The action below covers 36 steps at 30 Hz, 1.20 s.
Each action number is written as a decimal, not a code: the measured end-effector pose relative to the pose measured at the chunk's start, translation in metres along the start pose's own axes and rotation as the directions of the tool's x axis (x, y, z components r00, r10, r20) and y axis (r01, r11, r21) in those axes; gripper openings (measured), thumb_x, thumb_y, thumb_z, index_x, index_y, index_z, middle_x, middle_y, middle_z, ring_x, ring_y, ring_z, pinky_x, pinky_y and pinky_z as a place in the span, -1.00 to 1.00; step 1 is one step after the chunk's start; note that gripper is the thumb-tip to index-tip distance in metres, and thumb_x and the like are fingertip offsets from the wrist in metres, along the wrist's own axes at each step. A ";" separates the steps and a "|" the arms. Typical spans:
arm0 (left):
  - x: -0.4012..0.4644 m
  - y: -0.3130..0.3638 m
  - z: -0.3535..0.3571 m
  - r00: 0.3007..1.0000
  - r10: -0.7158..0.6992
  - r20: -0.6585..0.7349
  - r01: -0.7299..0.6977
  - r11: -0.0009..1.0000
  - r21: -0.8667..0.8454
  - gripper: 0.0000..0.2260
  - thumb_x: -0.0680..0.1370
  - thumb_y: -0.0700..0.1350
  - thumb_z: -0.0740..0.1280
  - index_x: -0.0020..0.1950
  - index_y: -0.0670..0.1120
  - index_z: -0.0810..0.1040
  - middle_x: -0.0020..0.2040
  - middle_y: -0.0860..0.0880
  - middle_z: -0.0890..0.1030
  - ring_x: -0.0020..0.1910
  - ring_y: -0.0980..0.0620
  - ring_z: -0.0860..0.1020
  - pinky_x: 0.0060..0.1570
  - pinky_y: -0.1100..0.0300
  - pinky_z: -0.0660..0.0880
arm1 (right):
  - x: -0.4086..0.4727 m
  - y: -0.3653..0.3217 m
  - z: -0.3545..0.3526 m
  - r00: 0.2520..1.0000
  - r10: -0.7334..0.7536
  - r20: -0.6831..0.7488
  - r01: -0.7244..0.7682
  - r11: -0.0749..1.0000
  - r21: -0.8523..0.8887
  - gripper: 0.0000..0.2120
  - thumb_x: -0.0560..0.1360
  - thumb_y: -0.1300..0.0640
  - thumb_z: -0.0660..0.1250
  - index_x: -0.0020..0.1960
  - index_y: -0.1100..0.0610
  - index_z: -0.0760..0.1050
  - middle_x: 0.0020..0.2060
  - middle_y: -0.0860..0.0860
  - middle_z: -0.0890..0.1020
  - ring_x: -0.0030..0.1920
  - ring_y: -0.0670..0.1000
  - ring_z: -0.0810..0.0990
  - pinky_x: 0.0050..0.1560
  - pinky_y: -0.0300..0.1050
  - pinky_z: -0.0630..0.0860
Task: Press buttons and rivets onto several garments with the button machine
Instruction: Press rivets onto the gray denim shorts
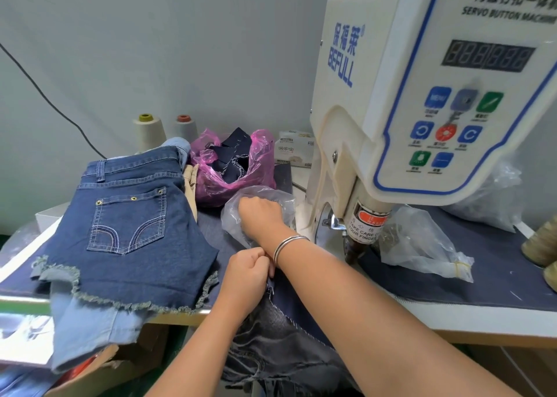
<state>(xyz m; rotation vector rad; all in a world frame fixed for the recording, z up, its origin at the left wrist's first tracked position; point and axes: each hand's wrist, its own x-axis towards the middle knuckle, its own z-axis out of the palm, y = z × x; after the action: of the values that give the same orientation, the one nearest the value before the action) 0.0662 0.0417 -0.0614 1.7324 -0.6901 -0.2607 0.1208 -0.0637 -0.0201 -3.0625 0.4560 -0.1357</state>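
While the dark grey garment (pixel 280 345) hangs off the near edge of the desk (pixel 470 279), the left hand (pixel 245 273) has its grip curled tight on the top edge of it. Right hand (pixel 260 216) is further in, fingers tucked down into a clear plastic bag (pixel 259 197), can't tell what it's got. Denim shorts (pixel 129 222) lie flat to the left, button machine (pixel 422 95) looms on the right, pink bag (pixel 232 161) behind.

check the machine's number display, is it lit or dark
Dark. The display on the button machine shows only faint, unlit digit segments; no number glows on it.
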 end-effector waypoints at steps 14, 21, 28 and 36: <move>-0.002 0.002 -0.002 0.998 0.061 0.028 -0.062 0.997 0.043 -0.78 0.33 -0.15 0.10 -0.51 -0.04 0.39 -0.57 0.02 0.42 -0.49 0.14 0.36 -0.36 0.21 0.31 | -0.013 0.008 0.000 0.983 0.185 0.021 -0.173 0.868 0.465 -0.77 0.58 0.15 0.17 -0.20 0.13 0.51 -0.06 0.16 0.64 -0.01 0.18 0.58 -0.12 -0.10 0.43; -0.002 0.002 -0.002 0.999 0.034 0.029 -0.035 0.998 0.049 -0.79 0.31 -0.13 0.10 -0.52 -0.04 0.39 -0.53 -0.03 0.44 -0.47 0.04 0.38 -0.34 0.12 0.32 | -0.016 0.025 -0.008 0.977 0.199 0.082 -0.193 0.647 0.738 -0.82 0.52 0.12 0.33 -0.16 0.18 0.63 -0.42 -0.07 0.54 -0.26 -0.03 0.53 -0.11 -0.14 0.47; -0.001 0.000 -0.001 1.000 0.006 0.014 -0.006 1.000 0.018 -0.80 0.33 -0.14 0.12 -0.48 -0.05 0.44 -0.54 -0.02 0.46 -0.46 0.01 0.40 -0.31 0.10 0.35 | -0.029 0.021 -0.008 0.971 0.232 0.063 -0.198 0.625 0.755 -0.79 0.53 0.11 0.32 -0.15 0.23 0.62 -0.42 -0.06 0.53 -0.29 -0.06 0.48 -0.12 -0.11 0.47; -0.001 0.000 -0.003 1.000 0.000 0.007 0.000 1.000 -0.001 -0.82 0.35 -0.12 0.14 -0.39 -0.04 0.50 -0.45 -0.04 0.54 -0.43 0.07 0.42 -0.37 0.19 0.36 | -0.139 0.014 -0.043 0.989 0.140 0.053 -0.079 0.191 0.978 -0.76 0.51 0.18 0.31 -0.32 0.03 0.53 -0.52 -0.08 0.46 -0.50 -0.12 0.39 -0.44 -0.30 0.36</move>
<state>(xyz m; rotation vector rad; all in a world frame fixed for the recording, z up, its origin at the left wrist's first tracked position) 0.0666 0.0448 -0.0611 1.7311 -0.6955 -0.2672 -0.0192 -0.0373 0.0113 -1.6812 0.3575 -0.3400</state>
